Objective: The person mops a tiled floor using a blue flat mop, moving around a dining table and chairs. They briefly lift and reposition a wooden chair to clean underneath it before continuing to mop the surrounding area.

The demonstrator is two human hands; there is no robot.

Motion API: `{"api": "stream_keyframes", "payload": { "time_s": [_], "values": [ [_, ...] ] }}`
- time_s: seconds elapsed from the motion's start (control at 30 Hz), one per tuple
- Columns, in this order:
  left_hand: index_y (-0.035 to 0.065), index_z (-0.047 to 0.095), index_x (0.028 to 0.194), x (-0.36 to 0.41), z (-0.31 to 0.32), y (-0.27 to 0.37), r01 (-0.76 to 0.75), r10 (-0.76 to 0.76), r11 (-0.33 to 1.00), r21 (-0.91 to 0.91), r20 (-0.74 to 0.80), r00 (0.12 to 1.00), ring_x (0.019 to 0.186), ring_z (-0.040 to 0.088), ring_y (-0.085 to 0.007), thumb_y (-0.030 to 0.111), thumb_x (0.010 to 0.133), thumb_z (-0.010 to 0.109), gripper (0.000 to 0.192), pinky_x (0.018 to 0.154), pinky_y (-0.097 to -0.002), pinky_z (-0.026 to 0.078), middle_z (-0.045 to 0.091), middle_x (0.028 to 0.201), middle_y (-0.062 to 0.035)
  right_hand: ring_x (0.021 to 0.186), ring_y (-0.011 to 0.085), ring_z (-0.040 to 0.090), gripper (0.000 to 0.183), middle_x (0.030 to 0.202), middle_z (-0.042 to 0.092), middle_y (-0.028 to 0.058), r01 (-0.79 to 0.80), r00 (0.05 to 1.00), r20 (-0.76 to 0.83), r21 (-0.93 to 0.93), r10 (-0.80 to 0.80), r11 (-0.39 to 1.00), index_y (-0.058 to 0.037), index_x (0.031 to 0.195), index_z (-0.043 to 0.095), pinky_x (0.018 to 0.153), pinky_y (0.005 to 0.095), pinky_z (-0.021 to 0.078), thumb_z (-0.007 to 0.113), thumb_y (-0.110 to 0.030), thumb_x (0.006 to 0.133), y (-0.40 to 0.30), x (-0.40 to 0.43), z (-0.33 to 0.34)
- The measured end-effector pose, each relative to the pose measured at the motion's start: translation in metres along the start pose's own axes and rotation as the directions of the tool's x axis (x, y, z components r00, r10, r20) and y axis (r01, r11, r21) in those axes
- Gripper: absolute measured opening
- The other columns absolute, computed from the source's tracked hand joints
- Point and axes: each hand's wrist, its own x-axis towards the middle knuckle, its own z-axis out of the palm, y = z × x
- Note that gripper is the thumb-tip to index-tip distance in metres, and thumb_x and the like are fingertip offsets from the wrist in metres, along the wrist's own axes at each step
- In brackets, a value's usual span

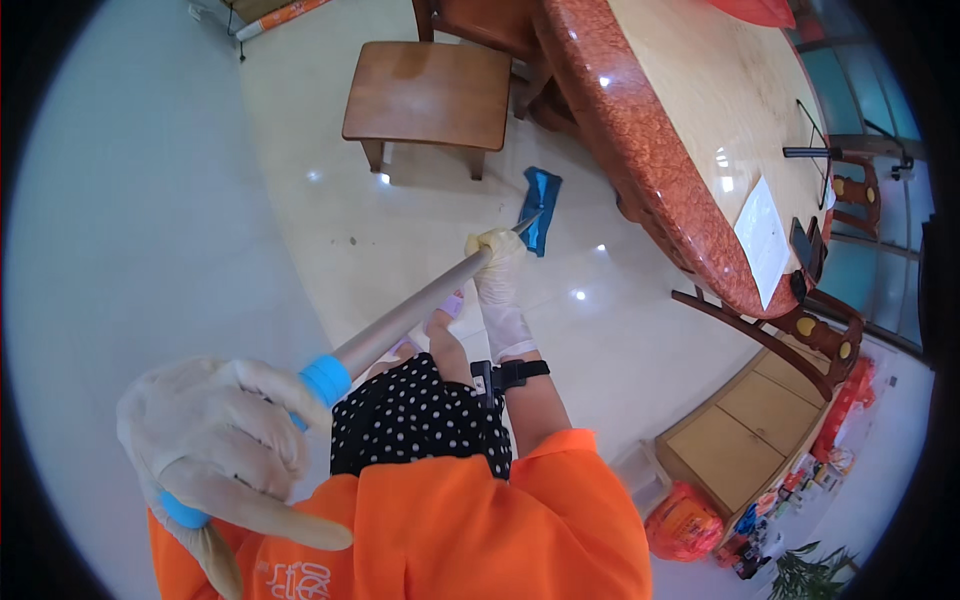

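Observation:
My left hand [217, 435], in a pale rubber glove, is wrapped around the blue grip [325, 380] at the top of a flat mop's handle. Farther down the grey metal pole [412, 307], my gloved right hand [496, 259] is closed on it. The pole slants away from me to the mop head [540, 211]. That head carries a blue cloth pad and lies flat on the glossy tile floor [442, 206], between a wooden stool and a large table.
The brown wooden stool [431, 94] stands ahead. A stone-edged table [660, 180] fills the right side, bearing a paper sheet [763, 244]. Below it are a wooden chair [806, 330], a low cabinet [750, 427] and a red plastic bag [684, 523]. A pale wall [150, 225] runs along the left.

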Motion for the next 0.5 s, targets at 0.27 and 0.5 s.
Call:
{"api": "stream_keyframes", "payload": {
  "time_s": [0.27, 0.5],
  "values": [
    [0.0002, 0.056, 0.133, -0.109, 0.084, -0.057, 0.721, -0.94, 0.33, -0.61, -0.285, 0.189, 0.086, 0.063, -0.0223, 0.04, 0.091, 0.054, 0.058, 0.078, -0.0334, 0.051, 0.065, 0.099, -0.0148, 0.078, 0.0301, 0.056, 0.024, 0.074, 0.057, 0.0083, -0.148, 0.96, -0.241, -0.017, 0.139, 0.989, -0.0103, 0.075, 0.059, 0.077, 0.043, 0.0445, 0.08, -0.01, 0.064, 0.073, -0.044, 0.071],
    [0.0027, 0.062, 0.124, -0.196, 0.177, -0.157, 0.936, -0.957, -0.149, -0.32, -0.193, -0.218, 0.075, 0.063, -0.019, 0.022, 0.08, 0.075, 0.049, 0.068, -0.0338, 0.051, 0.065, 0.084, -0.0075, 0.095, 0.0245, 0.064, 0.026, 0.088, 0.068, 0.0079, 0.469, 0.527, 0.825, -0.484, 0.205, 0.739, -0.0167, 0.088, 0.071, 0.097, 0.0446, 0.0383, 0.069, -0.039, 0.075, 0.131, -0.06, 0.087]
  ]
}}
